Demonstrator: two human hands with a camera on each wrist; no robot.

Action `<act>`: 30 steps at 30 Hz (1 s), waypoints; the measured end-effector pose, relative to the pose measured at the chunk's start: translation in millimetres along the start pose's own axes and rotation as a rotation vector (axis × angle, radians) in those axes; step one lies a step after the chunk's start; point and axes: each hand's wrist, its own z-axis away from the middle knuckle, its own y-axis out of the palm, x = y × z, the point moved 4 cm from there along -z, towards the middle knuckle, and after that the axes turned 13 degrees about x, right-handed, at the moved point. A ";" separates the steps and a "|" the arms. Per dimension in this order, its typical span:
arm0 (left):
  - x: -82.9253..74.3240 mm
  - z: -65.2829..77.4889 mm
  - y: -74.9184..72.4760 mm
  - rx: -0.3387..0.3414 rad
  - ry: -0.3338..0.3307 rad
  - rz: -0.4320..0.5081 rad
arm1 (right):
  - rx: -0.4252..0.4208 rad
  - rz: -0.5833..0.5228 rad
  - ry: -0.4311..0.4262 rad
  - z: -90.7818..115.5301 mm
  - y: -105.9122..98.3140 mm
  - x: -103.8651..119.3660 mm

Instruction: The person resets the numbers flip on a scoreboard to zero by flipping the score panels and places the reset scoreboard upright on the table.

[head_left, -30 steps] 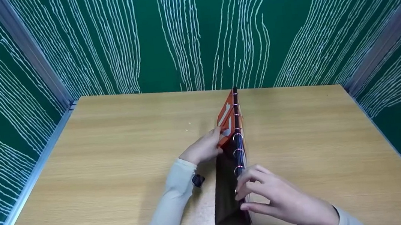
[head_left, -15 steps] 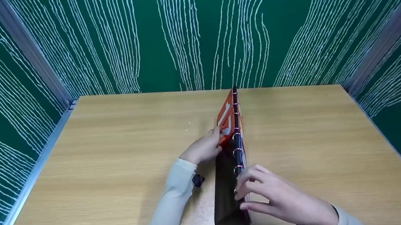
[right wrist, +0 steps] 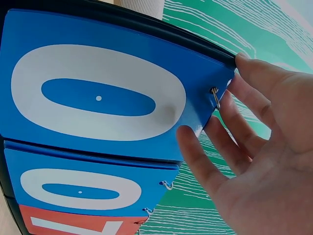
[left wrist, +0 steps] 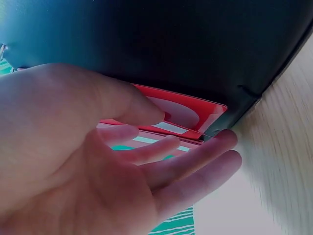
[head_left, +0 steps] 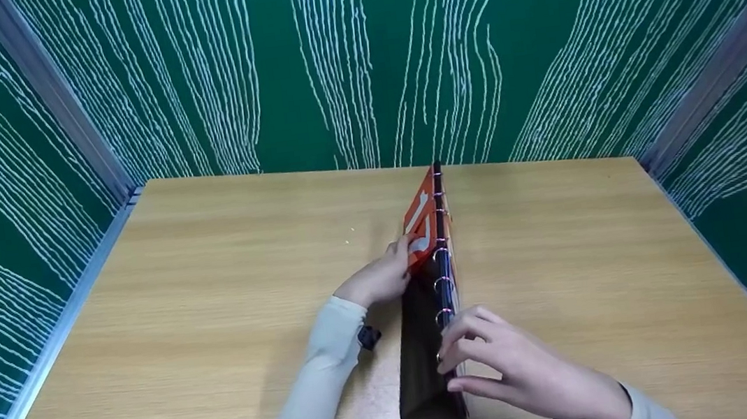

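Note:
A tabletop flip scoreboard (head_left: 426,365) stands like a tent, its ringed top edge running away from me. My left hand (head_left: 374,279) is at its left side, toward the far half, holding red number cards (left wrist: 195,110) between thumb and fingers. In the left wrist view the thumb lies on a red card and the fingertips reach in under it. My right hand (head_left: 503,363) holds the near end of the top edge, fingers over the rings. On the right face, blue cards with a white zero (right wrist: 98,117) hang beside that hand.
The scoreboard stands on a wooden table (head_left: 212,270). Green walls (head_left: 280,72) with white wavy lines surround the table at the back and sides. Two tiny white specks lie left of the scoreboard. A black device is strapped near each wrist.
Both hands and the scoreboard stay in place. The red cards at the left hand shift very slightly.

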 end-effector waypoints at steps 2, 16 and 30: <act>0.9 -0.5 0.1 0.002 0.000 0.022 | 0.001 -0.001 0.001 0.1 0.1 0.2; 8.7 -2.2 -1.3 0.057 -0.001 0.078 | 0.033 -0.026 0.029 0.4 -0.2 -0.5; 21.6 9.3 -11.7 0.037 -0.060 0.117 | 0.007 -0.006 -0.019 -0.2 0.0 -0.7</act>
